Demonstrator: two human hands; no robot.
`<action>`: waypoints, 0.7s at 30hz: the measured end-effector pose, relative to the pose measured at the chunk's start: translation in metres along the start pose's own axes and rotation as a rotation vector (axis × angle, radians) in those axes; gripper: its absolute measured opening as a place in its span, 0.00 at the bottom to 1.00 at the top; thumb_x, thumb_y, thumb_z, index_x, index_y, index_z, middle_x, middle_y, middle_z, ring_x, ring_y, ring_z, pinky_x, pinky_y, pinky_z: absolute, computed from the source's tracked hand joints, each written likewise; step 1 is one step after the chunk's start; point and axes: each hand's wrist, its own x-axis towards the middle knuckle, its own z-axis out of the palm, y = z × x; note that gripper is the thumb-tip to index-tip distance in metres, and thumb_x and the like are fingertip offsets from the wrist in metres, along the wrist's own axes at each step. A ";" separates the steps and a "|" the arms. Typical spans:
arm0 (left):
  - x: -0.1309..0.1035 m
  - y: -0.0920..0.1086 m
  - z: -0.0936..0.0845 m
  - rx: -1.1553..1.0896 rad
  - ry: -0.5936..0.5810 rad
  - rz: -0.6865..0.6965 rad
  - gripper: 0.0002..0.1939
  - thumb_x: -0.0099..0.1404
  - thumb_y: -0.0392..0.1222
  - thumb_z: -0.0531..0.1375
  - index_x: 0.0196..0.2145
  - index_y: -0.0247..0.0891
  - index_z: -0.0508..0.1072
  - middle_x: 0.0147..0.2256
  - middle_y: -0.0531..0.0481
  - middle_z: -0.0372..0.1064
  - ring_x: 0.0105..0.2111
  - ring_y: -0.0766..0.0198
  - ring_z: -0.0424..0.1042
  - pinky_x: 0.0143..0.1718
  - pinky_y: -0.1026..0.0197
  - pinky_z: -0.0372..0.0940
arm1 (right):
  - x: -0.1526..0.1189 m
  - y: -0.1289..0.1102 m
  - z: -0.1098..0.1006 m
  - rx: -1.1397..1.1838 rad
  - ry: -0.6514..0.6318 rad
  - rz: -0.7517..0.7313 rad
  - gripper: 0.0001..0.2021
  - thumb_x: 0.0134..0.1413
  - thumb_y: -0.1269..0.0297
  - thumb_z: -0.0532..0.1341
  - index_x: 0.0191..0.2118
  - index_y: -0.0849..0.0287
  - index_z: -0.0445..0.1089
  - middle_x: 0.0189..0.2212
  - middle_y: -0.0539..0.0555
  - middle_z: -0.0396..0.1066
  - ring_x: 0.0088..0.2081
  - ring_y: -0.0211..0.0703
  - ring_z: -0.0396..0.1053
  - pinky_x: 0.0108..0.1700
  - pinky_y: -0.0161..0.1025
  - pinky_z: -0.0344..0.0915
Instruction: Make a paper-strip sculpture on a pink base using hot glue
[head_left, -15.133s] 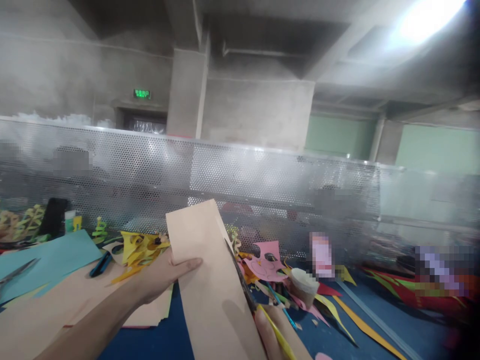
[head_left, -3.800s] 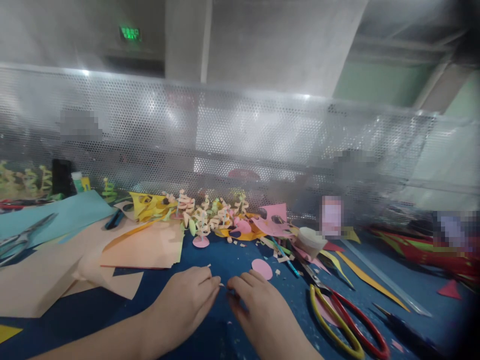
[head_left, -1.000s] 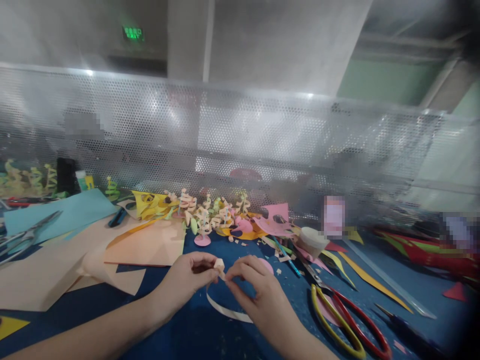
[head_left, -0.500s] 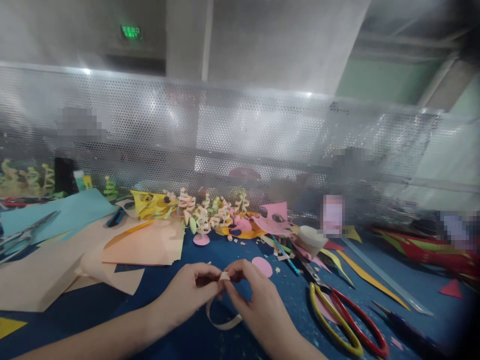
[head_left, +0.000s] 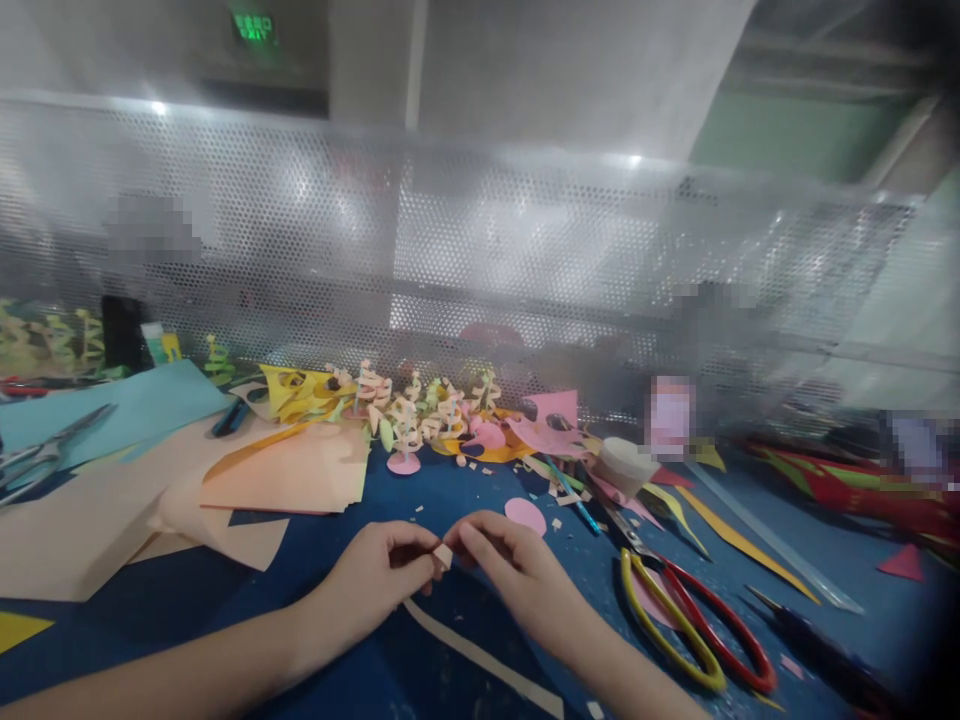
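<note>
A cream paper strip (head_left: 484,655) trails from my left hand (head_left: 375,575) toward the lower right. At its upper end is a small folded part (head_left: 443,556), pinched between my left thumb and fingers. My right hand (head_left: 517,570) is curled close against that folded part, its fingertips at the right edge of the fold. The undersides of the right fingers are hidden. Beyond the hands lies a pink paper circle (head_left: 525,516) on the blue table (head_left: 330,640).
Scissors with yellow and red handles (head_left: 694,620) and a dark-handled pointed tool (head_left: 817,645) lie at right. Peach paper sheets (head_left: 289,470) and metal scissors (head_left: 52,450) are at left. Curled paper pieces (head_left: 409,405), a white cup (head_left: 624,462) and a perforated screen (head_left: 480,250) stand behind.
The strip was looped below my hands; its long end now extends toward the lower right. My right fingers have shifted slightly away from the fold. The camera view has tilted a little.
</note>
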 end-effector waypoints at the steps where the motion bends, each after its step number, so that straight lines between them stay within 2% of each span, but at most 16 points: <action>1: 0.000 0.001 0.000 0.017 -0.002 -0.006 0.08 0.54 0.39 0.56 0.26 0.34 0.73 0.23 0.53 0.66 0.23 0.67 0.64 0.27 0.66 0.59 | 0.001 0.000 -0.002 0.016 -0.023 0.031 0.12 0.55 0.61 0.51 0.29 0.60 0.67 0.24 0.50 0.66 0.28 0.37 0.64 0.31 0.33 0.60; 5: 0.000 0.003 0.002 0.047 -0.026 -0.050 0.09 0.53 0.42 0.57 0.29 0.33 0.72 0.23 0.53 0.66 0.23 0.67 0.64 0.27 0.66 0.59 | 0.005 0.003 -0.008 0.063 -0.142 0.124 0.09 0.48 0.61 0.58 0.26 0.62 0.67 0.19 0.47 0.63 0.22 0.34 0.59 0.26 0.31 0.56; 8: 0.000 0.002 0.002 0.037 -0.039 -0.086 0.12 0.52 0.45 0.59 0.32 0.34 0.70 0.23 0.53 0.66 0.23 0.67 0.64 0.25 0.66 0.58 | 0.006 0.005 -0.010 0.097 -0.178 0.177 0.08 0.46 0.62 0.59 0.25 0.62 0.67 0.18 0.47 0.63 0.21 0.33 0.59 0.25 0.31 0.56; 12: 0.000 0.005 0.002 0.005 -0.078 -0.111 0.09 0.52 0.43 0.59 0.28 0.34 0.67 0.23 0.53 0.66 0.22 0.69 0.62 0.23 0.68 0.55 | 0.006 0.005 -0.012 0.159 -0.224 0.216 0.08 0.45 0.62 0.59 0.25 0.63 0.68 0.19 0.47 0.64 0.21 0.32 0.59 0.26 0.32 0.57; 16: -0.001 0.009 0.001 0.049 -0.087 -0.083 0.06 0.52 0.40 0.58 0.26 0.34 0.67 0.20 0.56 0.63 0.19 0.72 0.55 0.21 0.69 0.50 | 0.006 0.003 -0.014 0.165 -0.268 0.230 0.07 0.44 0.63 0.60 0.26 0.63 0.69 0.20 0.48 0.65 0.21 0.32 0.60 0.27 0.31 0.58; 21: -0.002 0.009 0.001 0.066 -0.100 -0.102 0.07 0.51 0.42 0.59 0.25 0.35 0.67 0.17 0.59 0.58 0.18 0.72 0.52 0.20 0.69 0.48 | 0.004 0.004 -0.015 0.167 -0.282 0.246 0.09 0.44 0.60 0.61 0.26 0.63 0.69 0.20 0.48 0.65 0.21 0.31 0.60 0.26 0.31 0.58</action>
